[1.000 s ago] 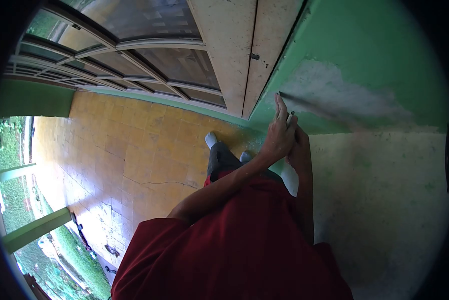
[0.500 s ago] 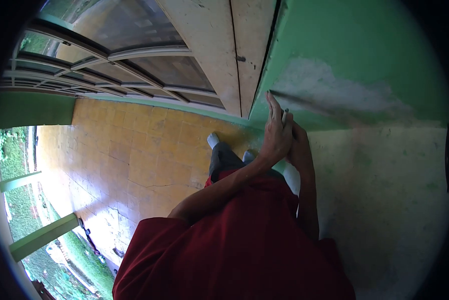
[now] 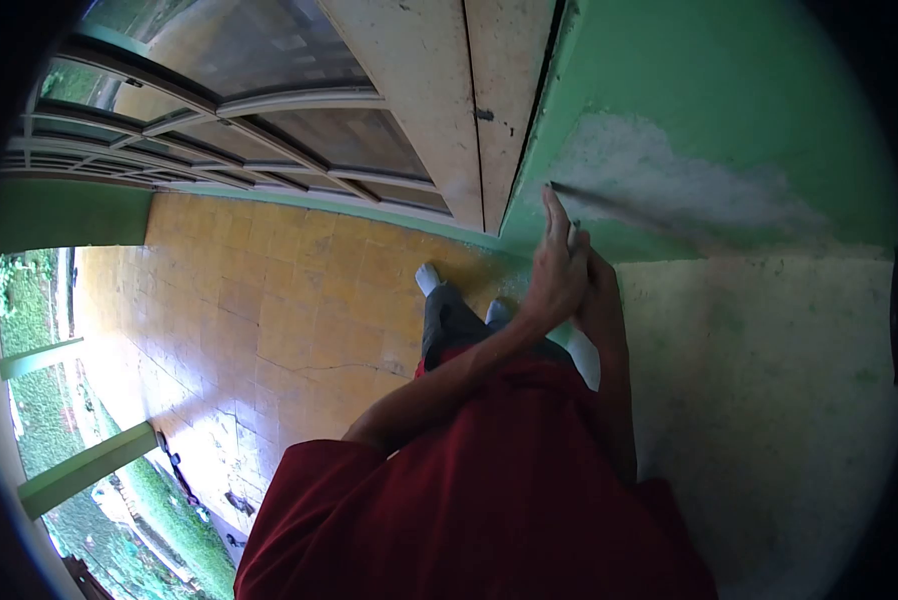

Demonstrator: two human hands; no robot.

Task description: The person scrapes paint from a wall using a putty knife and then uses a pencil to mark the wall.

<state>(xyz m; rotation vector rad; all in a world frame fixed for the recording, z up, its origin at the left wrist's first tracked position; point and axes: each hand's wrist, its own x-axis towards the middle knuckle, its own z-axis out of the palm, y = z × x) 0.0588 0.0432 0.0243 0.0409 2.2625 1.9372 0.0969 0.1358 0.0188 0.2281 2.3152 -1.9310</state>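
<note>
My left hand (image 3: 557, 278) is raised against the green wall (image 3: 709, 90), by the lower edge of a pale, rough patch (image 3: 639, 160). Its index finger points up, and the other fingers are closed round something small and thin that I cannot make out. Close behind it, my right hand (image 3: 599, 295) is curled, partly covered by the left, and what it grips is hidden. A thin dark line, perhaps a shadow or an edge, runs across the patch from the left fingertip.
A pale door frame (image 3: 424, 100) and glazed panels (image 3: 319, 150) stand at the upper left. Below them lies a yellow tiled floor (image 3: 269, 290), with my feet near the wall. The lower wall (image 3: 749, 380) is whitish. Green posts and grass are at the far left.
Both hands have shifted slightly right and a little down along the wall, still together. The left fingertip is now nearer the pale patch.
</note>
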